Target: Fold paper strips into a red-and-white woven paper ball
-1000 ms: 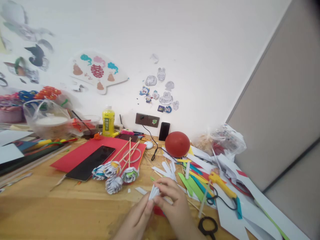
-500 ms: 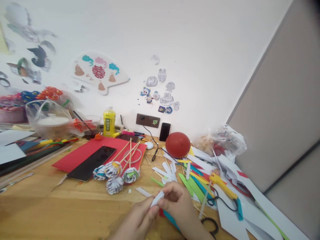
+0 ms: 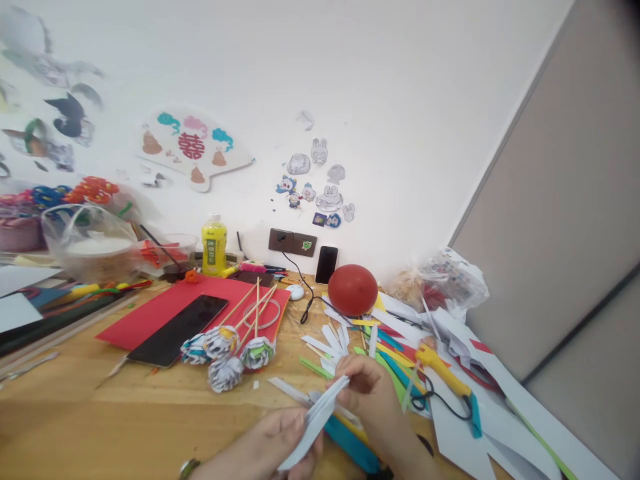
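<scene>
A folded strip of white paper [image 3: 318, 421] is stretched between my two hands above the wooden table. My left hand [image 3: 283, 440] grips its lower end, thumb on top. At the upper end, my right hand [image 3: 367, 393] pinches the strip between thumb and fingers. Beneath my hands lie blue and yellow paper strips [image 3: 350, 443], partly covered. Several paper flowers [image 3: 225, 373] on wooden sticks rest to the left, their stems across a red sheet [image 3: 160, 300]. White paper pieces [image 3: 330, 343] are scattered just beyond my right hand.
A yellow glue gun [image 3: 443, 370] with a black cord lies at right among paper scraps. Behind stand a red balloon [image 3: 353, 290], a phone [image 3: 326, 265] against the wall and a yellow bottle [image 3: 214, 247]. A black tablet-like slab [image 3: 177, 331] lies on the red sheet.
The small folded white paper now shows as a longer strip, with my hands farther apart. My left hand has moved down and left. The view has shifted slightly.
</scene>
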{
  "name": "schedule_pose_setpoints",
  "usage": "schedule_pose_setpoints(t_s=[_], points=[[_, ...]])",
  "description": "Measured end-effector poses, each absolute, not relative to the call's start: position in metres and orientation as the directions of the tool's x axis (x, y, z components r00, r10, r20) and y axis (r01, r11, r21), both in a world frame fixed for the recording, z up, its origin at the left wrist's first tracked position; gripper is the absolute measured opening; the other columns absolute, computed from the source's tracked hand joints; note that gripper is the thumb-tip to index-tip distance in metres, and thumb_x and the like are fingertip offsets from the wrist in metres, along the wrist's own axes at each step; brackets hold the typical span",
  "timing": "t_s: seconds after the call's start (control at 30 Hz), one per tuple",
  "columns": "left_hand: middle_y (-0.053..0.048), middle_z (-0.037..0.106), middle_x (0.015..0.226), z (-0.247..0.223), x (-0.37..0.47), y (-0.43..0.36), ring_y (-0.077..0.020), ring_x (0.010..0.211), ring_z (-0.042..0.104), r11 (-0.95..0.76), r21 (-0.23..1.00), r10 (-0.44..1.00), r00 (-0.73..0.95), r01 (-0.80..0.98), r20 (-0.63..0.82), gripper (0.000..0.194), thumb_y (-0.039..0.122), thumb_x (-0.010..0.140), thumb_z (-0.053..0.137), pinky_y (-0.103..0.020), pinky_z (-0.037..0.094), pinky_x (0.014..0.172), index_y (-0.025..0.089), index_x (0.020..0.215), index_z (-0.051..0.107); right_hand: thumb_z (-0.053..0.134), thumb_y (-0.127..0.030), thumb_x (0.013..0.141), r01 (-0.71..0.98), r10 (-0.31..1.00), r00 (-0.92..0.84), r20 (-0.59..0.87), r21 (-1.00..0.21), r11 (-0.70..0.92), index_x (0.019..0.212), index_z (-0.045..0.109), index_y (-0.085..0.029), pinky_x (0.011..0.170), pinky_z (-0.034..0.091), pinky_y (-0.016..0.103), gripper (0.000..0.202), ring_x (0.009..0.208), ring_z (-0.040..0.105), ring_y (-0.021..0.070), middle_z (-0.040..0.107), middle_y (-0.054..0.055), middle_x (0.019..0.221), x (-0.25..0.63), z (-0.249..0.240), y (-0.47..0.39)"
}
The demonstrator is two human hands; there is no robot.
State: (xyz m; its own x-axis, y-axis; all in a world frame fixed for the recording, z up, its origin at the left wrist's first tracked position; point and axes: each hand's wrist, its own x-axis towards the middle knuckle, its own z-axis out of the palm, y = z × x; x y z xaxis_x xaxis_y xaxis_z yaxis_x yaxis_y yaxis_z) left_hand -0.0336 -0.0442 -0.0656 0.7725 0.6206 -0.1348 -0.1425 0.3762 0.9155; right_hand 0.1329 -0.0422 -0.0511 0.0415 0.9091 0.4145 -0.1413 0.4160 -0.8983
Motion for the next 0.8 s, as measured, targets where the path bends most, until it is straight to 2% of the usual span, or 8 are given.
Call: schedule_pose_setpoints(t_s=[0.1,0.2,0.27,0.33,0.43,0.6,0.7,0.8], points=[[0.012,0.029,0.047,-0.071,-0.03,-0.043,-0.0033,0.036,0.015,0.374,0.922,0.683,0.702,-0.099,-0.202,0.053,0.072,0.063,0.052,-0.017,0.012,0.035,0.021,0.072,0.047,0.078,-0.04,0.056,-0.135,0.923,0.045,0.382,-0.913,0.384,0.067,0.06,-0.02,0.052,0.045,0.025,0.029,0.056,0.054,0.014,0.061,0.0,0.062,0.135,-0.055,-0.039],[0.009,0.036,0.046,-0.077,-0.028,-0.038,-0.0066,0.039,0.03,0.203,0.977,0.817,0.561,-0.061,-0.134,0.053,0.073,0.066,0.047,-0.016,0.026,0.037,0.021,0.07,0.052,0.075,-0.043,0.06,-0.168,0.962,0.036,0.271,-0.947,0.273,0.076,0.06,-0.02,0.045,0.041,0.022,0.032,0.048,0.051,0.0111,0.061,0.0,0.065,0.13,-0.059,-0.037],[0.003,0.054,0.059,-0.078,-0.03,-0.034,-0.0131,0.058,0.049,-0.023,1.0,0.872,0.489,-0.008,0.024,0.044,0.063,0.074,0.049,-0.02,0.042,0.056,0.021,0.077,0.06,0.07,-0.046,0.065,-0.172,0.979,0.021,0.204,-0.964,0.204,0.084,0.059,-0.02,0.042,0.037,0.021,0.034,0.042,0.047,0.008,0.061,0.0,0.07,0.123,-0.063,-0.037],[-0.002,0.065,0.079,-0.077,-0.032,-0.032,-0.0194,0.078,0.056,-0.194,0.978,0.867,0.48,0.073,0.136,0.033,0.051,0.081,0.048,-0.025,0.044,0.075,0.022,0.086,0.065,0.062,-0.05,0.072,-0.143,0.984,0.011,0.179,-0.973,0.179,0.089,0.058,-0.019,0.042,0.037,0.021,0.036,0.041,0.046,0.0073,0.061,0.0,0.074,0.115,-0.067,-0.038],[-0.002,0.068,0.096,-0.076,-0.036,-0.033,-0.0236,0.092,0.057,-0.281,0.947,0.849,0.499,0.154,0.17,0.028,0.041,0.084,0.046,-0.026,0.042,0.083,0.027,0.098,0.065,0.049,-0.054,0.081,0.013,0.97,0.061,0.236,-0.972,0.236,0.085,0.056,-0.019,0.044,0.036,0.021,0.036,0.046,0.046,0.0097,0.055,-0.001,0.068,0.109,-0.073,-0.039],[0.0,0.068,0.104,-0.076,-0.033,-0.039,-0.0235,0.101,0.056,-0.297,0.93,0.833,0.534,0.218,0.141,0.028,0.038,0.086,0.044,-0.023,0.042,0.083,0.031,0.107,0.061,0.04,-0.048,0.087,0.318,0.91,0.136,0.391,-0.888,0.333,0.065,0.048,-0.019,0.05,0.032,0.022,0.037,0.054,0.041,0.0121,0.04,-0.004,0.057,0.113,-0.075,-0.041],[-0.001,0.067,0.108,-0.077,-0.033,-0.039,-0.0211,0.099,0.057,-0.34,0.91,0.807,0.571,0.238,0.152,0.03,0.039,0.088,0.041,-0.022,0.041,0.086,0.03,0.107,0.061,0.038,-0.043,0.088,0.38,0.875,0.139,0.463,-0.841,0.385,0.061,0.042,-0.02,0.049,0.029,0.022,0.036,0.052,0.037,0.0114,0.036,-0.005,0.056,0.113,-0.074,-0.041],[-0.004,0.07,0.098,-0.082,-0.034,-0.036,-0.021,0.089,0.061,-0.383,0.863,0.808,0.571,0.329,0.141,0.026,0.036,0.086,0.044,-0.023,0.044,0.081,0.026,0.1,0.063,0.036,-0.04,0.088,0.382,0.861,0.16,0.483,-0.834,0.398,0.06,0.038,-0.02,0.047,0.026,0.022,0.035,0.05,0.035,0.0108,0.033,-0.006,0.054,0.111,-0.074,-0.043]])
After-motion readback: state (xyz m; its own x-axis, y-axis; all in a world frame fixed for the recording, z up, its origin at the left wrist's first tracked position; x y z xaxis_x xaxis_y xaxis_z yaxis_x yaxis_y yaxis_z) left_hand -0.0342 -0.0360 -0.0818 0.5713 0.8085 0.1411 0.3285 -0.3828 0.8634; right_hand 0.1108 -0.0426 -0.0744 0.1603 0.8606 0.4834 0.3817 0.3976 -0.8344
